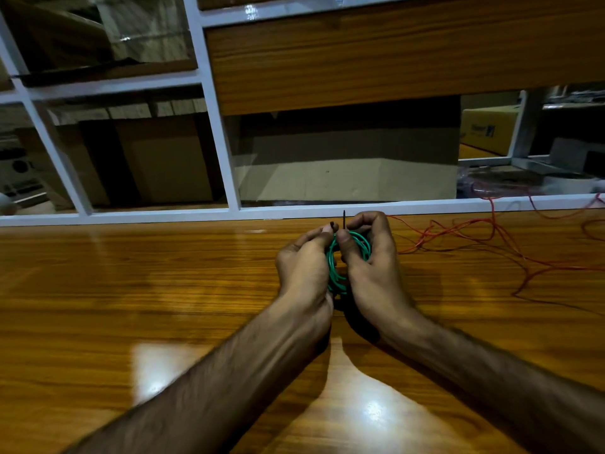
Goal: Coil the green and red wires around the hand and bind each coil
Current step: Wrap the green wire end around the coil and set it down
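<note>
Green wire (pixel 334 271) — a thin glossy coil — gripped between both hands' closed fingers (pixel 343 244); red wire (pixel 491 231) sprawls loose on the polished wooden tabletop (pixel 131 273).

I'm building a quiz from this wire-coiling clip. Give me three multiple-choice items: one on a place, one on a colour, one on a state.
1. Where does the red wire lie?
A. On the table to the right of the hands
B. Wound round the left hand
C. On a shelf

2. What colour is the coil between the hands?
A. Red
B. Green
C. Yellow

3. What state is the red wire in?
A. Coiled and bound
B. Loose and spread out
C. Cut into pieces

Answers:
1 A, the red wire sprawls on the table.
2 B, the left hand and right hand hold the green coil.
3 B, uncoiled strands.
</note>
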Available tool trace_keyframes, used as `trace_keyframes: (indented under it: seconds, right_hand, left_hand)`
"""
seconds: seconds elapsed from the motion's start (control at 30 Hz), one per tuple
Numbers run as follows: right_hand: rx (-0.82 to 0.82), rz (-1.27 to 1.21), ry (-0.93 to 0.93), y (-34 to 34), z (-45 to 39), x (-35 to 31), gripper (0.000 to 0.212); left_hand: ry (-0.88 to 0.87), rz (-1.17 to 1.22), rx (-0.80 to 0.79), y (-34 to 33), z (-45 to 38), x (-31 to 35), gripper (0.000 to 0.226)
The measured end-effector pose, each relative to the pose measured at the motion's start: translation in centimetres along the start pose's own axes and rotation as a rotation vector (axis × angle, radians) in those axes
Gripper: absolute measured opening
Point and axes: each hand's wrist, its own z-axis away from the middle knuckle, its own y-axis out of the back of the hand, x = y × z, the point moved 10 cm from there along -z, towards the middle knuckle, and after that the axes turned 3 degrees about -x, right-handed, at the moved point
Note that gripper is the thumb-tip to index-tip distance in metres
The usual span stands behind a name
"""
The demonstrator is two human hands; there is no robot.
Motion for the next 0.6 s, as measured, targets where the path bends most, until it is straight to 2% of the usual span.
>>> trace_keyframes:
  seconds: [0.13,0.37,0.6]
  right_hand:
    - [-0.04,0.096,0.145,-0.2,0.2,-2.1,0.018]
    - [-0.083,0.213,0.313,-0.2,0.2,-3.7,0.021]
    - [-0.095,0.245,0.36,-0.1,0.2,-4.4,0.023]
  left_hand:
    - [-0.008,0.034,-0.034,-0.3,0.1,0.3,0.009]
    - [0.061,0.088,-0.105,-0.8,0.4,0.7,0.03]
    - [0.149,0.15,-0.166,-1.6,0.4,0.5,0.029]
